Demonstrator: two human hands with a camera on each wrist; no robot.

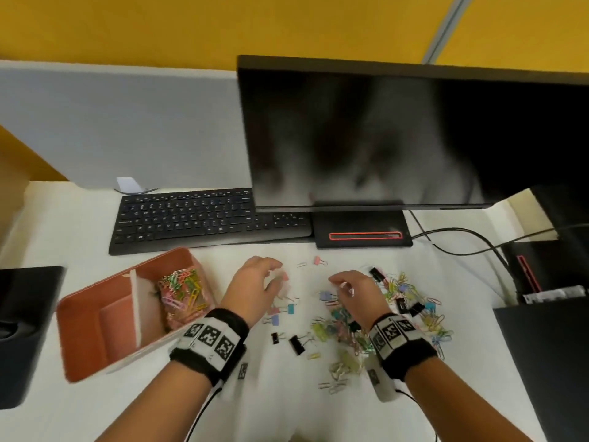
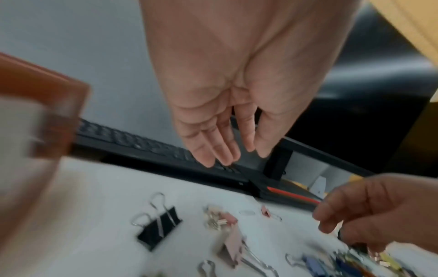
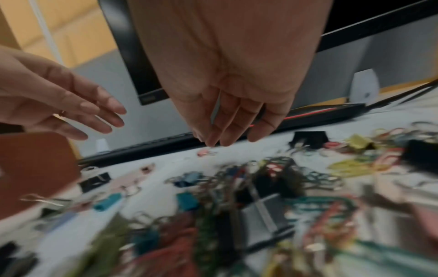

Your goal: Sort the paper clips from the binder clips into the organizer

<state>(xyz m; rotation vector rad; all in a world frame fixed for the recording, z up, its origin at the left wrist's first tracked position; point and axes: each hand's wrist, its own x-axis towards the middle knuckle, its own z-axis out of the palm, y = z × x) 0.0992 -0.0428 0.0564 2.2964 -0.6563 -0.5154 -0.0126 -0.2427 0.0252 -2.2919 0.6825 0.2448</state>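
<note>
Nearest on the white table (image 1: 95, 406), a loose heap of coloured paper clips (image 1: 347, 362) and binder clips (image 1: 297, 344) spreads in front of and beside the right hand (image 1: 353, 293), running out to its right. That hand hovers above the heap with its fingers (image 3: 227, 129) pointing down and drawn close together; something pale seems to sit at the fingertips in the head view, but I cannot tell whether they pinch a clip. The left hand (image 1: 255, 287) hangs over a thinner scatter of pink, blue and teal binder clips, its fingers (image 2: 213, 148) straight, relaxed and slightly apart, holding nothing; a black binder clip (image 2: 157, 227) lies on the table below it, apart from the fingertips. To the left of that hand stands the terracotta organizer (image 1: 86, 346), split by a white divider (image 1: 136, 309): the right compartment holds a pile of coloured paper clips (image 1: 183, 291), while the left one shows only its floor. Farther back lie a black keyboard (image 1: 197, 218) and a dark monitor (image 1: 398, 138) on its stand.
</note>
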